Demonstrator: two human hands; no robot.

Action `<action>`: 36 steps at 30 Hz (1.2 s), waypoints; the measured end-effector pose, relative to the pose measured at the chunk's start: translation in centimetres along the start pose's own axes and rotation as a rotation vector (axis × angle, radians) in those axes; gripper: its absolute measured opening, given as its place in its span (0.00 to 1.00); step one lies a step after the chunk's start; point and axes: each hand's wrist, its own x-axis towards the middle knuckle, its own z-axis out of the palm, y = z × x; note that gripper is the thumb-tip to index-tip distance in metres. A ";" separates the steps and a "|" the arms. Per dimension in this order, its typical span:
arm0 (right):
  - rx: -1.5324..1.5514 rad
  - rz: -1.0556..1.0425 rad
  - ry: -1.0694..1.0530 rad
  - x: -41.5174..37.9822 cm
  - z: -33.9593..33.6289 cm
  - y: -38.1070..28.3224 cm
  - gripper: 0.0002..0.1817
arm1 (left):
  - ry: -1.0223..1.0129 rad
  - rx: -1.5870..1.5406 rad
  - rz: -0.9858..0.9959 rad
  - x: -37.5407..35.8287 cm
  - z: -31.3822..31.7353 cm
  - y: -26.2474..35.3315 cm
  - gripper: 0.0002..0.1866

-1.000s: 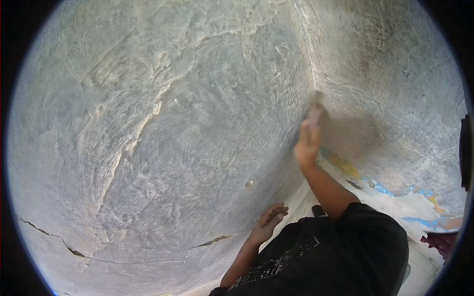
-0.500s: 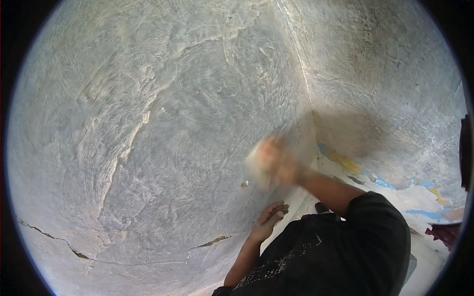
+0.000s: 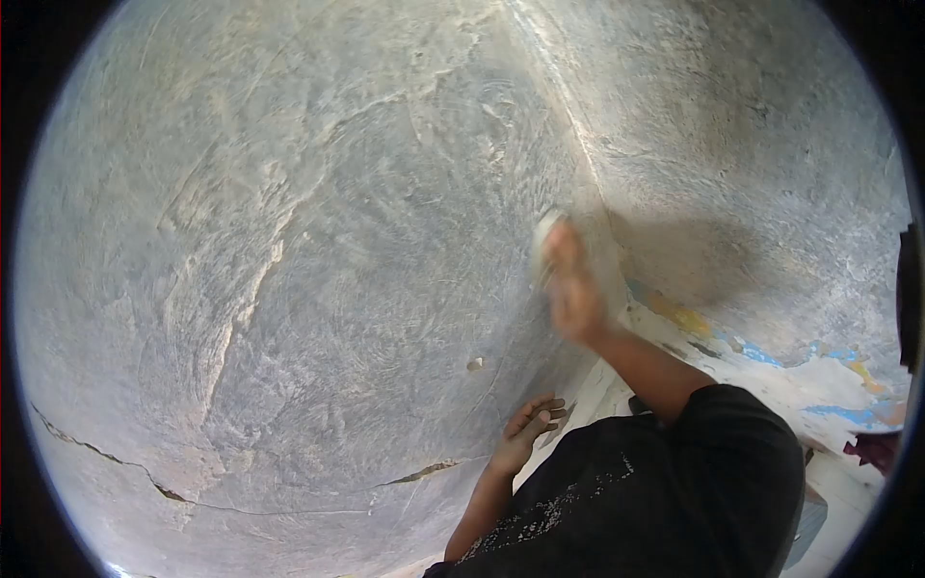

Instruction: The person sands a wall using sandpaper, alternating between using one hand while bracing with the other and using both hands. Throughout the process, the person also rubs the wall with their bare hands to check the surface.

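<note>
Gripping blurred pale object (image 3: 543, 248) | right hand (image 3: 575, 294), at grey wall (image 3: 356, 289) | left hand (image 3: 528, 430) loosely curled, empty

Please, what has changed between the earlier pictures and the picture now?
The right hand moved from the corner down and left over the wall, then partly back, up and right towards the corner. It kept hold of a pale object, blurred by motion. The left hand stayed low by the wall.

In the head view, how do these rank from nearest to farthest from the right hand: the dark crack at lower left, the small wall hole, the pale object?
1. Pale object, blurred, at the right hand.
2. Small wall hole, below and left.
3. Dark crack, far lower left.
</note>
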 end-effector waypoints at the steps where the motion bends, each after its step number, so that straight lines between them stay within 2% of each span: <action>1: -0.146 -0.473 -0.196 -1.4 0.6 -2.1 0.23 | 0.003 -0.005 -0.033 0.2 -0.1 0.0 0.23; 2: -0.297 -0.944 -0.394 -2.2 1.0 -3.6 0.26 | -0.002 0.006 -0.040 0.2 0.1 0.1 0.23; 3: -0.296 -0.942 -0.384 -2.1 1.0 -3.0 0.26 | -0.017 0.012 -0.034 0.2 0.3 0.5 0.22; 5: -0.393 -1.123 -0.297 -0.9 0.9 -1.1 0.27 | -0.023 0.015 -0.024 0.3 0.4 1.0 0.22; 7: -0.298 -0.778 -0.042 1.9 -0.1 -0.9 0.26 | 0.012 0.051 0.025 0.4 0.4 1.3 0.22; 8: -0.296 -0.780 -0.046 2.7 -0.4 -1.8 0.26 | 0.015 0.048 0.029 0.4 0.5 1.3 0.22; 10: -0.155 -0.285 0.171 3.9 -0.9 -4.4 0.26 | 0.030 0.046 0.034 0.8 0.7 1.4 0.24; 11: -0.157 -0.292 0.173 3.6 -0.4 -4.7 0.26 | 0.025 0.048 0.040 1.1 0.8 1.4 0.24; 13: -0.270 -0.847 -0.150 1.1 0.7 -5.0 0.26 | 0.004 0.040 0.022 1.5 1.1 1.2 0.24; 15: -0.304 -0.941 -0.518 -1.7 0.7 -5.0 0.25 | -0.009 0.030 0.033 1.8 1.5 1.3 0.24; 16: -0.307 -0.939 -0.521 -1.6 0.8 -4.6 0.25 | -0.021 0.023 0.044 2.0 1.6 1.3 0.24; 18: -0.317 -1.089 -0.573 -0.9 1.0 -4.4 0.26 | -0.019 0.013 0.044 2.3 1.7 1.2 0.24; 20: -0.379 -1.089 -0.298 2.2 0.0 -4.7 0.25 | -0.010 0.003 0.045 2.3 1.7 1.4 0.24; 22: -0.228 -0.794 -0.059 5.6 -0.8 -3.7 0.24 | -0.002 0.034 0.051 2.2 1.7 1.8 0.24; 23: -0.233 -0.797 -0.066 5.7 -0.8 -4.2 0.24 | -0.004 0.026 0.055 2.3 1.7 1.8 0.24; 25: 0.122 -0.364 0.125 5.5 -0.5 -5.8 0.25 | 0.024 0.032 0.051 2.6 1.6 1.7 0.24; 27: -0.229 -0.711 -0.089 3.1 -0.5 -5.0 0.27 | 0.029 0.007 0.048 2.9 1.6 1.7 0.23; 29: -0.301 -0.943 -0.429 -0.1 -0.2 -5.7 0.28 | 0.036 -0.022 0.036 3.0 1.7 1.5 0.21; 30: -0.303 -0.940 -0.434 -0.4 0.1 -5.6 0.28 | 0.023 -0.012 0.054 3.1 1.8 1.6 0.21; 32: -0.384 -1.109 -0.643 -0.6 0.8 -5.7 0.28 | 0.016 -0.007 0.076 3.3 1.8 1.9 0.21; 34: -0.300 -1.204 -0.437 3.1 0.7 -6.5 0.25 | 0.009 0.037 0.097 3.2 1.8 2.7 0.22; 36: -0.135 -1.043 -0.297 7.3 0.1 -8.1 0.24 | 0.028 0.034 0.121 2.7 1.8 3.1 0.23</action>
